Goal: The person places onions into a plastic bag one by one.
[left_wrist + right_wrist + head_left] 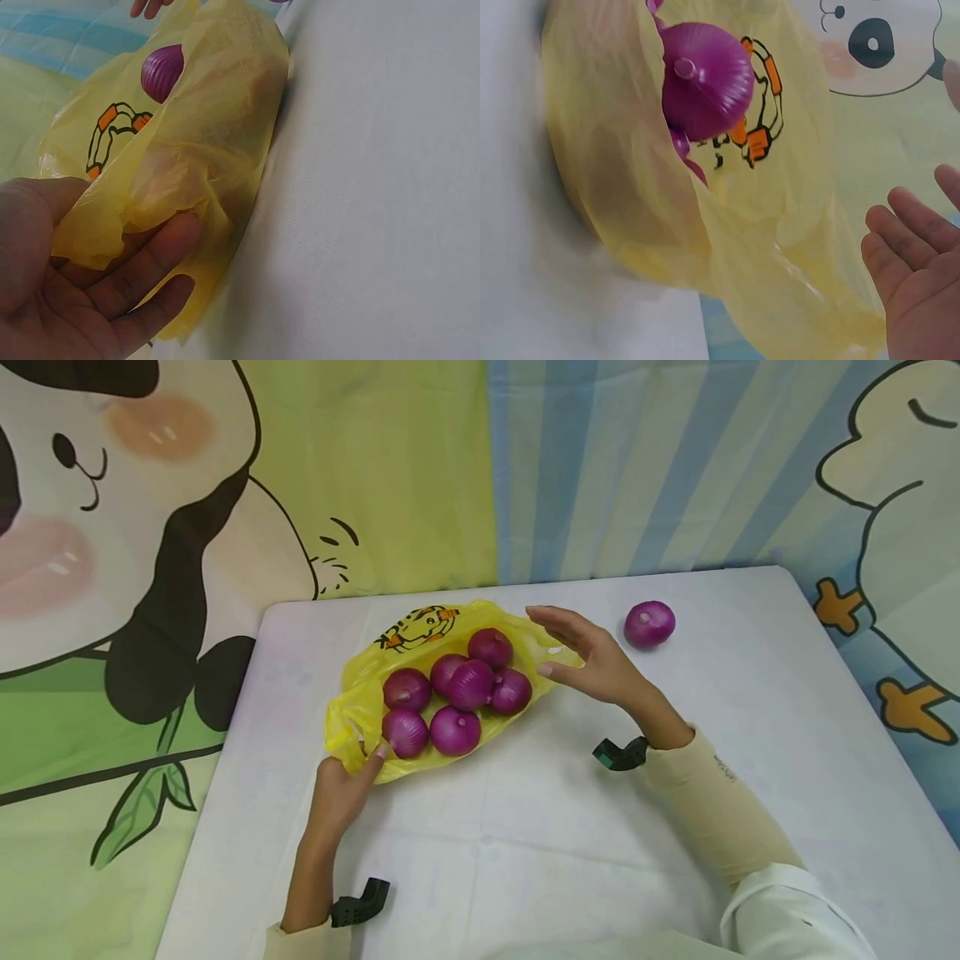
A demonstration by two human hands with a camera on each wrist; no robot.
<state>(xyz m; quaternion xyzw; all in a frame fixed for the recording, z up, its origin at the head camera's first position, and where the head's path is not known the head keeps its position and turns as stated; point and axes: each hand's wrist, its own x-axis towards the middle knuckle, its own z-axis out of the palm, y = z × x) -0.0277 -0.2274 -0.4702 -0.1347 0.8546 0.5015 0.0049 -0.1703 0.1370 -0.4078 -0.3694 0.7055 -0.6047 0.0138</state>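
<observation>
Several purple-red onions [454,730] lie clustered in a spread yellow plastic bag [362,678] on the table, its mouth facing up. At the bag's near left edge my left hand [341,793] pinches the plastic, thumb on top and fingers beneath. The left wrist view shows a fold of the bag [225,127] between that thumb and fingers. My right hand [596,662] is beside the bag's right edge, fingers extended and thumb apart, holding nothing. In the right wrist view an onion [716,82] shows above the bag's side, with the open palm [922,285] to the right.
One loose onion [649,624] sits on the white tablecloth [525,843] at the back right, beyond my right hand. Behind the table hangs a cartoon-printed backdrop [420,468]. A black wrist camera [621,754] is on my right wrist, another [362,903] on the left.
</observation>
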